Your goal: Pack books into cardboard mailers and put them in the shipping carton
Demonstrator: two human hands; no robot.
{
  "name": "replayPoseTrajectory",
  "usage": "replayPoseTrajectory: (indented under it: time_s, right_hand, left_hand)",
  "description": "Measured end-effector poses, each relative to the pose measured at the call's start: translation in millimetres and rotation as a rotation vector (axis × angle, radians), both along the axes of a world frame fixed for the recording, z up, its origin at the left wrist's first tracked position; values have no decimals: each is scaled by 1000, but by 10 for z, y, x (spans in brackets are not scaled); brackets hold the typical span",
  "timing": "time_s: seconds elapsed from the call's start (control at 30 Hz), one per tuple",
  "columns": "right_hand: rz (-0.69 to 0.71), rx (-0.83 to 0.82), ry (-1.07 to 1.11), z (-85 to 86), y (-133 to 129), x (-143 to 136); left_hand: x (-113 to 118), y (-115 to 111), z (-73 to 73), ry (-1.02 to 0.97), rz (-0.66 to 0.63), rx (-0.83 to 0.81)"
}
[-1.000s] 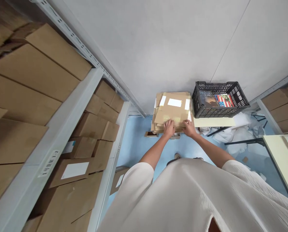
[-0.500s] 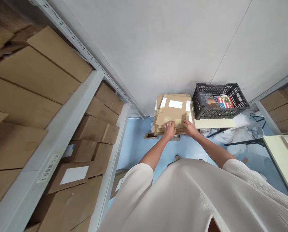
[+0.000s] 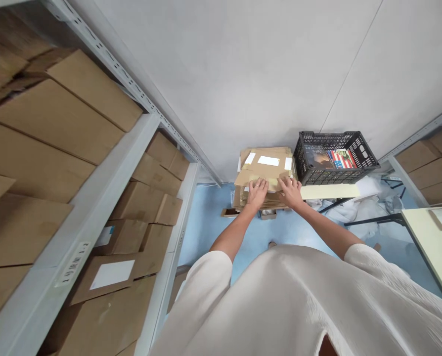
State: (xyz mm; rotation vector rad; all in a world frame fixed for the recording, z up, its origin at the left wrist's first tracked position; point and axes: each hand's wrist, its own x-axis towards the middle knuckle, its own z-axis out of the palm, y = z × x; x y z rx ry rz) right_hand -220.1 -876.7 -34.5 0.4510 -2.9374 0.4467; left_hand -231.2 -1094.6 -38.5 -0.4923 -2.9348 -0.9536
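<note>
A flattened cardboard sheet [image 3: 265, 170] with white labels lies on top of a stack of cardboard [image 3: 241, 196], ahead of me against the wall. At the sheet's near edge, my left hand [image 3: 257, 192] rests with its fingers spread on the cardboard. My right hand [image 3: 290, 192] touches the same near edge a little to the right, its fingers also apart. Just right of the stack stands a black plastic crate [image 3: 328, 176] with books [image 3: 341, 159] inside.
Shelves [image 3: 113, 183] full of cardboard boxes [image 3: 58, 118] run along the left. A pale tabletop [image 3: 434, 242] is at the right, with more boxes [image 3: 434, 173] behind it. White plastic bags [image 3: 349, 210] lie beneath the crate's pale table. Small boxes [image 3: 268, 214] sit on the blue floor.
The near edge of the top sheet is now tilted up a little. Both hands have shifted slightly and their fingers are more spread. The camera view has moved slightly.
</note>
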Motion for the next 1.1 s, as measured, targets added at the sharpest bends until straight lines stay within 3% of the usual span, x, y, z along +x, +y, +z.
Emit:
replayPoseTrajectory:
  time_s: [0.2,0.4,0.63,0.77,0.87,0.97,1.1]
  right_hand:
    - [97,70,47,205,-141,-176]
    - [115,36,103,382,-261,-247]
    - [177,11,207,737,-6,-498]
    - [134,-16,283,889,346,-502]
    - [73,-24,287,938,706,-387]
    - [-15,-24,289,951,1162,-208]
    - [-169,2,318,971,1911,110]
  left_hand:
    - [-61,-121,159,23,28,81]
    - [-84,-194,370,105,-47,130]
    - [-251,27,744,242,-57,90]
    - [-363,352,929,280,-107,119]
    - [-399,725,987,314,-168,123]
    - [-408,1219,995,307,-226,158]
    - [-378,2050,1000,306,-360,221]
